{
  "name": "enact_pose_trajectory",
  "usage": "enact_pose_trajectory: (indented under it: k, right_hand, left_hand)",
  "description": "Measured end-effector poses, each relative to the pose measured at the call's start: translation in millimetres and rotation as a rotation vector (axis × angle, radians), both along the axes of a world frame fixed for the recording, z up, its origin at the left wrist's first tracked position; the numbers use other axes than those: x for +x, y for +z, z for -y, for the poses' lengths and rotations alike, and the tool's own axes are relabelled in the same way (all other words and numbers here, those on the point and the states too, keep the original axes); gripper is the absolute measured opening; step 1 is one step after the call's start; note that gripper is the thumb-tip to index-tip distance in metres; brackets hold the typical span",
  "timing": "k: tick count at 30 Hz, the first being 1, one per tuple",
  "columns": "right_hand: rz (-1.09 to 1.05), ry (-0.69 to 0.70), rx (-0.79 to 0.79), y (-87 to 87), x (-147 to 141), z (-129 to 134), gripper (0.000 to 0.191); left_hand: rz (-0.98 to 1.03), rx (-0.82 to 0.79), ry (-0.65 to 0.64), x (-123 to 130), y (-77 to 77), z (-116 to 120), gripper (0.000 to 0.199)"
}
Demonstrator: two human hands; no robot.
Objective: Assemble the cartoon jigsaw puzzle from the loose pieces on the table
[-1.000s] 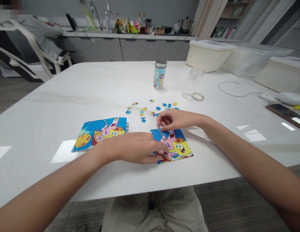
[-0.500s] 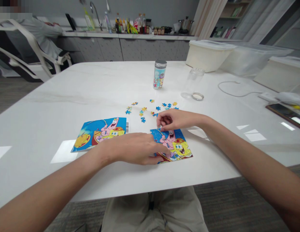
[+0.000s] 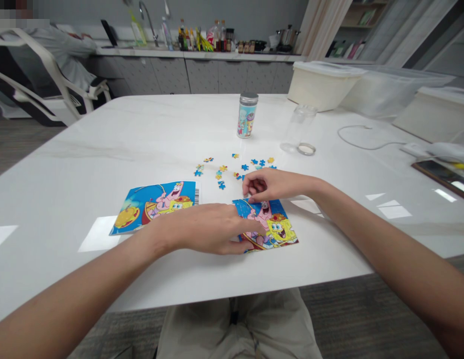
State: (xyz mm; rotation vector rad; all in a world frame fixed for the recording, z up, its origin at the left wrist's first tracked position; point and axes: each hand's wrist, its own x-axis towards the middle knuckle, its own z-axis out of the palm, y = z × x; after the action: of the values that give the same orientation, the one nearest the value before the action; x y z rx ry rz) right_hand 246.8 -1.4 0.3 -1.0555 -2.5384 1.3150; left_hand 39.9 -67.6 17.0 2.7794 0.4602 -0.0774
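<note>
The puzzle [image 3: 280, 229], partly joined, lies flat on the table [image 3: 291, 269] near its front edge. The left hand [image 3: 207, 227] covers its left side, thumb and fingers spread and resting on it rather than pinching. The right hand [image 3: 272, 183] is curled at the far edge; whether a piece sits between its fingertips I cannot tell. For good work here, I'd keep the left hand's pressure light and flat so the joined part neither slides nor buckles, line up tab and socket, and press straight down at the far edge.

The picture's top points away from the person, turned slightly askew. The left edge is hidden, so the puzzle's long axis is uncertain; the matching card [image 3: 151, 193] beside it runs longest left to right.

Loose pieces [image 3: 245, 167] lie beyond. Farther back stand a printed tin [image 3: 245, 119] and a clear jar [image 3: 301, 127], a lid [image 3: 306, 149] beside it.
</note>
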Motion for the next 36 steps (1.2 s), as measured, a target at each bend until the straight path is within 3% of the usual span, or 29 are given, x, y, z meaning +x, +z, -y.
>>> enact_pose_trajectory:
  k: [8, 19, 24, 29, 32, 36]
  right_hand:
    - [0.006, -0.004, 0.011, 0.0, 0.0, 0.4, 0.015]
    - [0.009, 0.002, 0.012, 0.0, 0.0, 0.2, 0.014]
    - [0.009, 0.008, 0.017, -0.5, 1.9, -0.2, 0.015]
    - [0.002, 0.005, 0.009, 1.0, -0.4, 2.6, 0.018]
    - [-0.069, -0.133, 0.123, 1.9, -4.1, 3.7, 0.024]
    - [-0.112, -0.484, 0.463, -1.5, -2.6, -2.5, 0.020]
  left_hand:
    - [-0.010, -0.018, -0.047, 2.1, 0.5, 1.0, 0.026]
    - [-0.016, 0.041, -0.016, 2.2, -1.0, 1.3, 0.028]
    - [0.017, -0.013, -0.036, 1.7, 1.7, -0.3, 0.023]
    - [-0.050, 0.102, 0.077, -4.8, 7.3, -6.3, 0.028]
    - [-0.120, 0.178, 0.187, -10.5, 8.6, -11.8, 0.056]
    - [-0.204, 0.197, 0.276, -15.6, 7.4, -16.7, 0.088]
